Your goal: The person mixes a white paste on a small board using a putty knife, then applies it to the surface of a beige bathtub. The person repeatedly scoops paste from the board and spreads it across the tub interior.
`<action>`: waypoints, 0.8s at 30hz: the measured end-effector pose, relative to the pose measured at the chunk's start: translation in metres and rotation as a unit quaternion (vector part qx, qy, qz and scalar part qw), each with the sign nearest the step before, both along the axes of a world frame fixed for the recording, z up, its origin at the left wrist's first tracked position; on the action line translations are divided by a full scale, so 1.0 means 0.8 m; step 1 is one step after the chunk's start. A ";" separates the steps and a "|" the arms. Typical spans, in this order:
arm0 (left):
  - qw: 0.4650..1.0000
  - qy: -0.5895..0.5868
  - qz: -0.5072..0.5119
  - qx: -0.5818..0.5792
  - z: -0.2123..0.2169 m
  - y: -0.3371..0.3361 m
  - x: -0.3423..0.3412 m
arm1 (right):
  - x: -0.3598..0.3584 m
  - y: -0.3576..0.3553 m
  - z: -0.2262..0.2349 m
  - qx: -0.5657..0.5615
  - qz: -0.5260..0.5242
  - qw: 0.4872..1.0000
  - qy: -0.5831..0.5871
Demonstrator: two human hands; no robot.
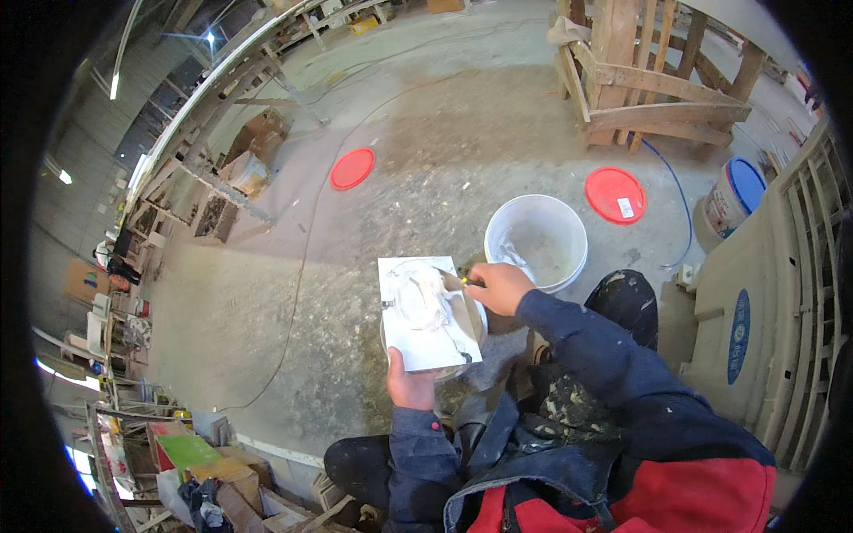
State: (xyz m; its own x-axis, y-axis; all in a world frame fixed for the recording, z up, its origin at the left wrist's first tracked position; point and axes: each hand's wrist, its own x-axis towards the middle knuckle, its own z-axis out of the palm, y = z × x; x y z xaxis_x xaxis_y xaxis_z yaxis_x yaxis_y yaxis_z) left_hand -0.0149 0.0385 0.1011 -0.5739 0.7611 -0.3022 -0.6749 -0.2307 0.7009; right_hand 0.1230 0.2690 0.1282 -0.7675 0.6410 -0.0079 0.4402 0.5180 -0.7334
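Observation:
My left hand point(410, 387) grips the near edge of a flat white board point(435, 351), its thumb lying on top. A mound of white paste point(421, 300) sits in the middle of that board. In my right hand point(503, 289) is a putty knife point(465, 309), its wide blade resting against the paste's right side. Part of its handle is hidden by my fingers. Below the board, a pale round bucket shows only at its rim. An open white bucket point(562, 238), with white residue on its inner wall, stands just beyond my right hand.
Two red lids point(353, 169) lie on the floor ahead. A wooden stand point(662, 111) is at the far right, near a blue-lidded bucket point(733, 195). Close on my right stands a large beige slatted machine point(755, 311). A cable point(298, 302) crosses the floor. Clutter point(204, 462) fills the near left.

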 end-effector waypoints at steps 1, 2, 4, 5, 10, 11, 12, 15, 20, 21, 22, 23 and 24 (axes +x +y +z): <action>1.000 0.011 0.011 -0.004 0.008 -0.005 -0.002 | -0.015 -0.018 0.013 0.000 -0.003 1.000 0.021; 0.999 0.021 0.022 -0.008 0.016 -0.009 -0.004 | -0.024 -0.043 0.028 -0.007 0.018 1.000 -0.012; 0.998 0.033 0.048 0.021 0.032 -0.027 -0.014 | -0.014 -0.091 0.066 0.036 0.095 0.994 -0.040; 0.997 0.037 0.058 0.037 0.039 -0.037 -0.016 | -0.001 -0.096 0.070 0.025 0.131 0.991 -0.029; 0.993 0.075 0.087 0.030 0.079 -0.063 0.008 | 0.013 -0.028 0.048 0.007 0.090 0.996 0.029; 0.993 0.077 0.081 0.035 0.083 -0.058 0.014 | 0.001 -0.029 0.049 0.018 0.067 0.996 0.057; 0.993 0.080 0.079 0.039 0.085 -0.054 0.017 | -0.013 -0.050 0.056 0.016 0.049 0.994 0.092; 0.992 0.083 0.078 0.062 0.082 -0.079 0.002 | -0.005 -0.133 0.092 0.087 0.145 0.985 0.022; 0.988 0.089 0.095 0.084 0.099 -0.087 0.016 | -0.001 -0.036 0.087 0.031 0.101 0.994 0.041; 0.988 0.091 0.101 0.077 0.104 -0.081 0.021 | -0.016 -0.051 0.087 0.020 0.070 0.995 0.067; 0.987 0.094 0.109 0.074 0.106 -0.075 0.023 | -0.032 -0.073 0.086 0.012 0.040 0.995 0.094; 0.988 0.086 0.092 0.091 0.101 -0.075 0.020 | -0.041 -0.095 0.067 0.063 0.062 0.988 0.125; 0.987 0.086 0.087 0.105 0.097 -0.089 0.006 | -0.028 -0.128 0.088 0.071 0.117 0.989 0.055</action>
State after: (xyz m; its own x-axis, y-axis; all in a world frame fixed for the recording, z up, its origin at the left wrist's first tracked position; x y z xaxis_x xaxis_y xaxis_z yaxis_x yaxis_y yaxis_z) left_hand -0.0102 -0.0326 0.1784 -0.7312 0.6813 -0.0343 -0.4867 -0.4857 0.7261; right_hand 0.1003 0.1667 0.1988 -0.8861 0.4346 0.1612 0.2178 0.6972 -0.6830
